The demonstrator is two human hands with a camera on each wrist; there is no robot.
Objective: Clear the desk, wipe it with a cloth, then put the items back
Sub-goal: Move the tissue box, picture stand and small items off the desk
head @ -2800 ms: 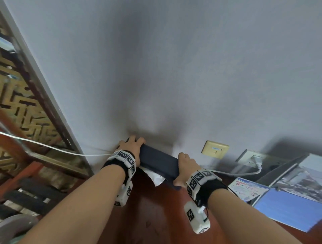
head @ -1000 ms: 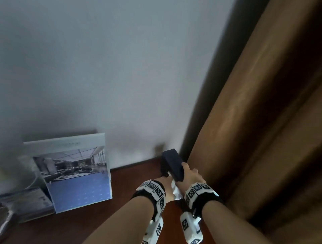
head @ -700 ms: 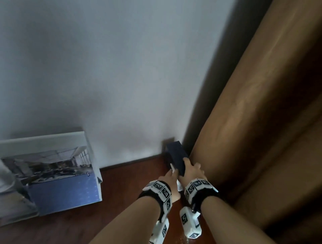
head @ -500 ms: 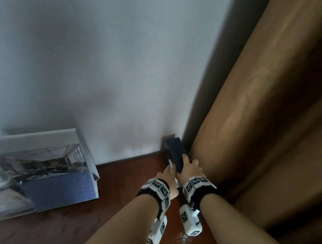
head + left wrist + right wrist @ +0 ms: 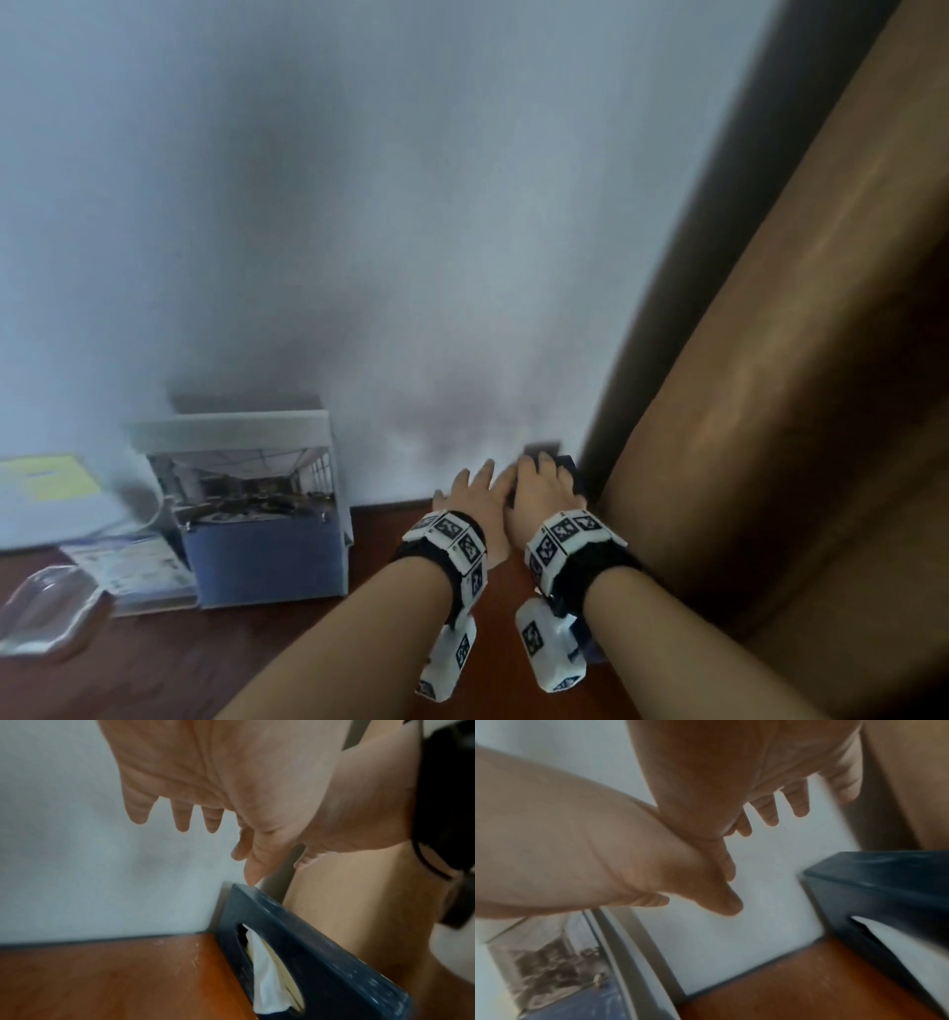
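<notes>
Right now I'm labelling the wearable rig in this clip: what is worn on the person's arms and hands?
Both forearms are bare, no sleeves, and the hands are gloveless. The left hand and right hand each have a black wrist strap ringed with white blocks printed with black square markers. A white, marker-printed camera pod hangs below each wrist.

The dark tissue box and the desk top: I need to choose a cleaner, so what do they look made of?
The tissue box looks like a rigid dark navy cover, perhaps plastic or coated board, with a matt face carrying pale dusty specks; the frames do not settle which. The desk top looks like reddish-brown wood or wood veneer with a smooth, slightly glossy finish, showing soft reflections and a few light scuffs.
</notes>
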